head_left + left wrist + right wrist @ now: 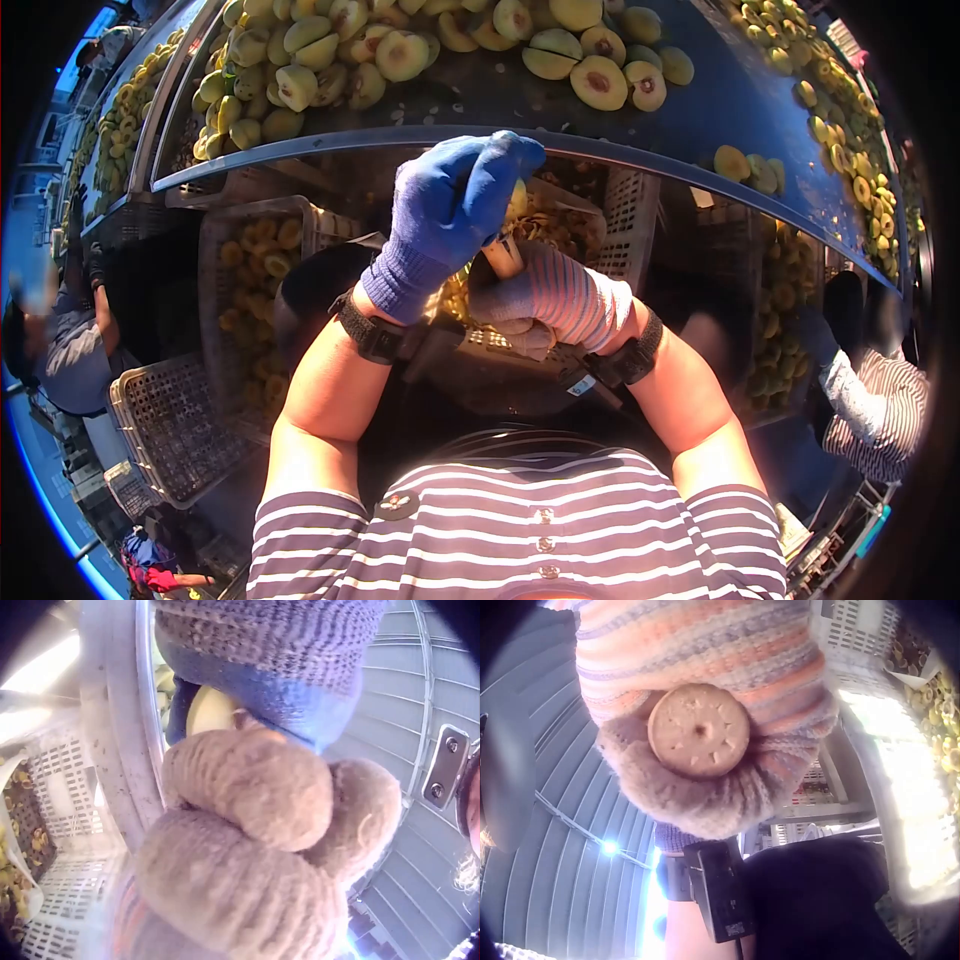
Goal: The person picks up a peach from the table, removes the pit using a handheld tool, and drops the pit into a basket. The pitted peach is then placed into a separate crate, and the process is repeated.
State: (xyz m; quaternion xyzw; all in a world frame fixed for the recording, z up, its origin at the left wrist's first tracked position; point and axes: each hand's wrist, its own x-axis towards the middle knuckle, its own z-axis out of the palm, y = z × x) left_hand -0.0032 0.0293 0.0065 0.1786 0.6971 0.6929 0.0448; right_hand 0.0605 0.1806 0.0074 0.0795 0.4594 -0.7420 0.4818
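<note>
My left hand (455, 195), in a blue coated glove with a knitted cuff, holds a pale yellow peach (210, 712) just beyond the conveyor's near edge. Most of the peach is hidden by the glove. My right hand (555, 295), in a striped knitted glove, grips a tool by its round wooden handle (503, 258). In the right wrist view the flat end of the handle (699, 730) pokes out of the curled fingers. The tool's other end points up at the peach and is hidden.
Halved peaches (400, 55) lie heaped on the dark conveyor (480, 100), which has a metal edge (350, 138). Below stand plastic crates (630, 215) with peach pieces and scraps. An empty crate (180, 425) is at the left. Other people work at both sides.
</note>
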